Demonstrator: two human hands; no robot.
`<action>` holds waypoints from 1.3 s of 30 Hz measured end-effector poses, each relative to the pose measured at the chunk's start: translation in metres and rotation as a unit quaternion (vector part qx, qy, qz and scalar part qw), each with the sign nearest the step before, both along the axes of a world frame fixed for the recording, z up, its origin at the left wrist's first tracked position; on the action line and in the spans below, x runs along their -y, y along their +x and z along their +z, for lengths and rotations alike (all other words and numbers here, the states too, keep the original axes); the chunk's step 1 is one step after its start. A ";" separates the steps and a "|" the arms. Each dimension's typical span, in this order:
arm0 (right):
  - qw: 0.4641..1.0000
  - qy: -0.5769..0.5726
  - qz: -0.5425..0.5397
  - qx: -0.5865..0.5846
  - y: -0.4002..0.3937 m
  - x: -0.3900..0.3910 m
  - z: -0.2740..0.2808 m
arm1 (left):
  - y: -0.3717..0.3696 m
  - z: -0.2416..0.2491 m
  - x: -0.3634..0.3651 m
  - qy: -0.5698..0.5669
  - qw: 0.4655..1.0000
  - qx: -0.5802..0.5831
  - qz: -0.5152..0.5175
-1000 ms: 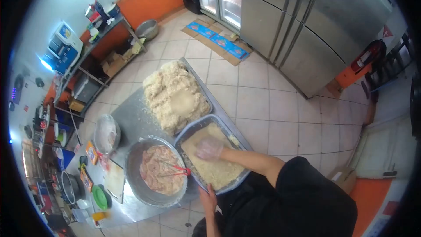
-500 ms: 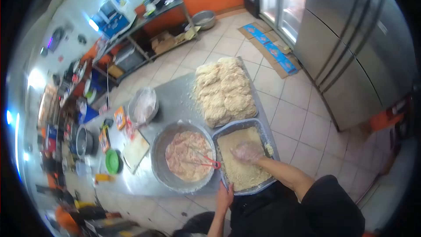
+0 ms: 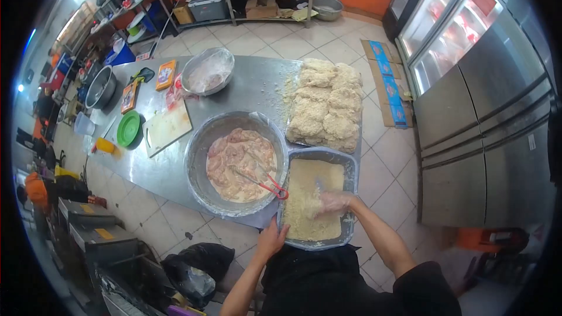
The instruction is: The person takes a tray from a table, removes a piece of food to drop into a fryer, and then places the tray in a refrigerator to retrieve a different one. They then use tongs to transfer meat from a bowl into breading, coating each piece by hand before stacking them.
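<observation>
A grey rectangular tub (image 3: 353,184) of pale yellow breading crumbs (image 3: 310,184) sits at the near edge of the table. My left hand (image 3: 272,240) grips its near left corner. My right hand (image 3: 335,202), in a clear plastic glove, is down in the crumbs at the right side; its fingers are blurred and partly covered. Left of the tub stands a large metal bowl (image 3: 198,190) of raw meat pieces in batter (image 3: 240,161). Red-handled tongs (image 3: 272,188) lean in this bowl, handles over its rim. Behind the tub, breaded pieces (image 3: 328,105) are piled in rows on a tray.
On the steel table (image 3: 257,82) are a cutting board (image 3: 168,127), a green bowl (image 3: 129,129), a plastic-lined metal bowl (image 3: 208,72) and orange packets (image 3: 166,75). Steel refrigerators (image 3: 451,123) stand to the right. A black bag (image 3: 205,260) lies on the floor at lower left.
The view has turned and levelled. My right hand has moved through the crumbs toward the near right side, leaving a hollow behind it. My left hand stays at the tub's corner.
</observation>
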State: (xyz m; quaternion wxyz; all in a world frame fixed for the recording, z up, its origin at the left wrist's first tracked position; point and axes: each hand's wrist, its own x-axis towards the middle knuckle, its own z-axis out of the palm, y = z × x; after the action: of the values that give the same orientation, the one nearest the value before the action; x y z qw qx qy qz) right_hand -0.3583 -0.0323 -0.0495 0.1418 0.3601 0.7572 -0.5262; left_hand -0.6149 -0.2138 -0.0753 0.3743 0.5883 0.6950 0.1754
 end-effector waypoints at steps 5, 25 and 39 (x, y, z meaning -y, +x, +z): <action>0.989 -0.123 -0.066 -0.053 0.001 0.000 -0.010 | 0.001 -0.009 0.002 -0.022 1.000 -0.021 0.007; 0.826 -0.268 -0.425 -0.255 -0.023 0.007 -0.002 | -0.006 0.010 -0.003 -0.097 0.995 -0.012 -0.032; 0.957 0.247 -0.148 -0.019 -0.032 -0.206 0.096 | -0.001 0.005 -0.003 -0.044 0.999 -0.011 -0.024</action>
State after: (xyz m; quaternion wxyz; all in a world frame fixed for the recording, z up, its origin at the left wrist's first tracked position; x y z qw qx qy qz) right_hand -0.3899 0.1738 0.0464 -0.0456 0.4818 0.8045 -0.3443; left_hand -0.6164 -0.2105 -0.0701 0.3967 0.5894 0.6918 0.1291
